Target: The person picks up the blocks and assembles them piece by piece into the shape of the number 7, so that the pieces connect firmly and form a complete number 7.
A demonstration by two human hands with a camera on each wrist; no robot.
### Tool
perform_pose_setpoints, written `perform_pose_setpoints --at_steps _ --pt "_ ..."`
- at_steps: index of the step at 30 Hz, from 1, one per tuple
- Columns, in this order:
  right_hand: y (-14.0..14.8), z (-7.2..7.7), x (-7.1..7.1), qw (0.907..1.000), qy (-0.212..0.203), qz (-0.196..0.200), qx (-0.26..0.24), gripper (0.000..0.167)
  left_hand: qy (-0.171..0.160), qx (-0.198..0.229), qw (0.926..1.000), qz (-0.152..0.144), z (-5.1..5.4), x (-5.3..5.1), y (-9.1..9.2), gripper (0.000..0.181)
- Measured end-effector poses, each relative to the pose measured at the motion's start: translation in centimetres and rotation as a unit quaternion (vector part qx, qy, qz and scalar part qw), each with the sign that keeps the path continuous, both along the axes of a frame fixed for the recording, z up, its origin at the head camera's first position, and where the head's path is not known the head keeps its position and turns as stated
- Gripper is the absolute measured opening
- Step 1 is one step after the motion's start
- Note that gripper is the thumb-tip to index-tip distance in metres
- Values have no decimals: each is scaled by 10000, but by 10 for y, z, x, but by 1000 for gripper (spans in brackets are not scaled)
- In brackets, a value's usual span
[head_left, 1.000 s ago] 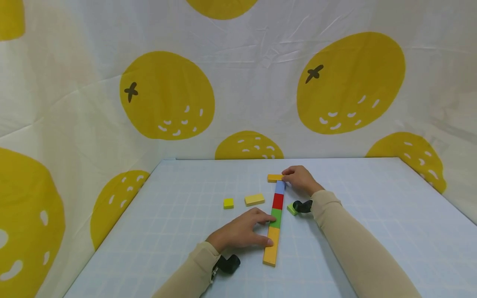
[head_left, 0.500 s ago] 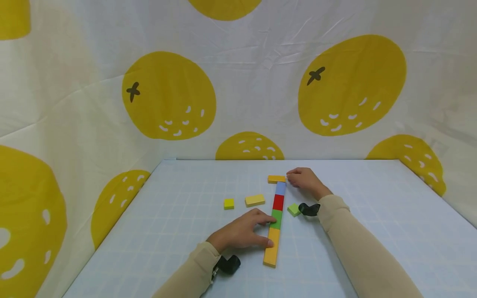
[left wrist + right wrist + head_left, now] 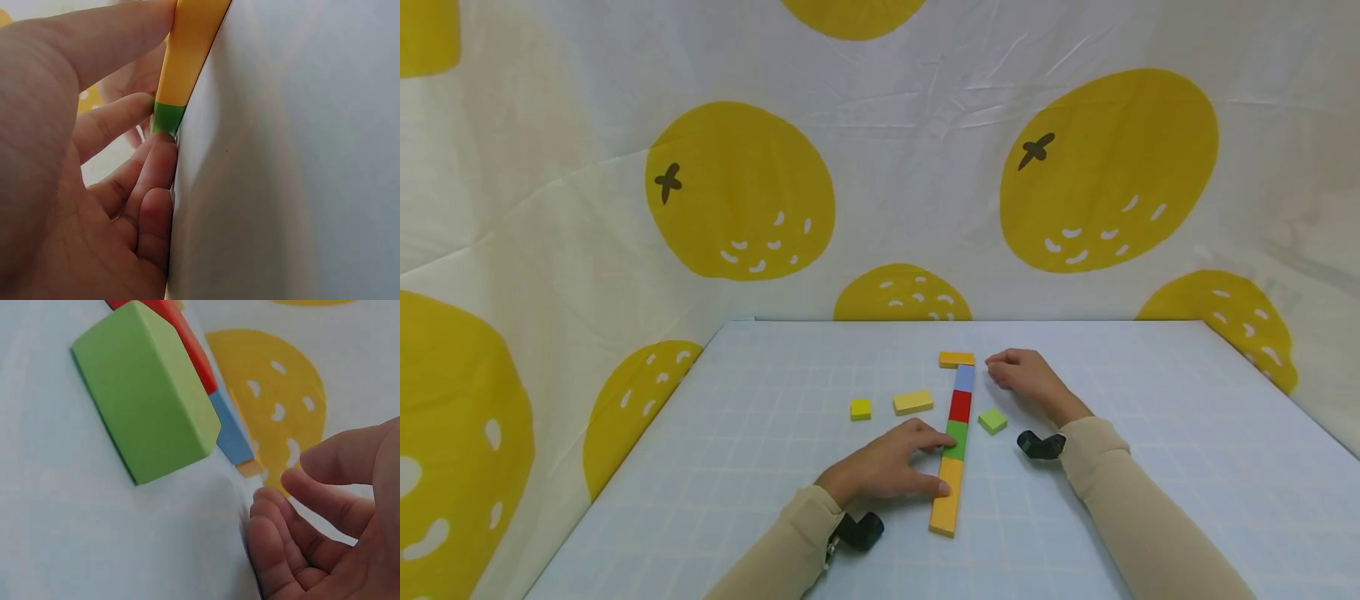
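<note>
A straight row of blocks runs away from me on the table: an orange block [image 3: 945, 498] nearest, then a green block [image 3: 956, 437], a red block [image 3: 960, 406] and a blue block [image 3: 964, 378]. Across the far end lies another orange block [image 3: 957, 360]. My left hand [image 3: 889, 467] rests along the row's left side, thumb touching the near orange block and index finger at the green one. My right hand [image 3: 1030, 379] is relaxed, right of the far end, touching no block. A light green block [image 3: 140, 394] lies close to it, right of the row.
Left of the row lie a pale yellow block [image 3: 913, 403] and a small yellow block [image 3: 861, 410]. They rest on a table [image 3: 760, 467] with a light checked cover. A curtain [image 3: 917, 192] printed with yellow fruit hangs behind the far edge and on the left.
My right hand has let go of the far orange block and drawn back to the right and toward me. The light green block now shows fully. My left hand stays in place.
</note>
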State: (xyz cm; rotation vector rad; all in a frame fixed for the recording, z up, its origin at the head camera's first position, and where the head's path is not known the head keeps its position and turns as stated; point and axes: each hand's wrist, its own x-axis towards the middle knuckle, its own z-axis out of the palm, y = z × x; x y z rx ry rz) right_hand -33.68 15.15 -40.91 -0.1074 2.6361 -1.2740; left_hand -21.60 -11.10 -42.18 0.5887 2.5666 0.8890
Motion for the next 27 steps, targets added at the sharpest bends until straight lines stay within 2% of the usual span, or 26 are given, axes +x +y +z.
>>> perform_pose_setpoints --at_steps 4,12,19,27 --pt "7 -1 9 10000 25 69 -46 40 38 -4 10000 -51 0 0 2 55" --pt "21 -7 21 9981 240 561 -31 39 117 15 9999 -84 0 -1 0 56" --pt "26 -10 32 9972 264 704 14 36 87 137 9998 -67 -2 -2 -2 55" --pt "28 -8 45 9940 407 994 195 32 279 215 9993 -159 -2 -3 -3 53"
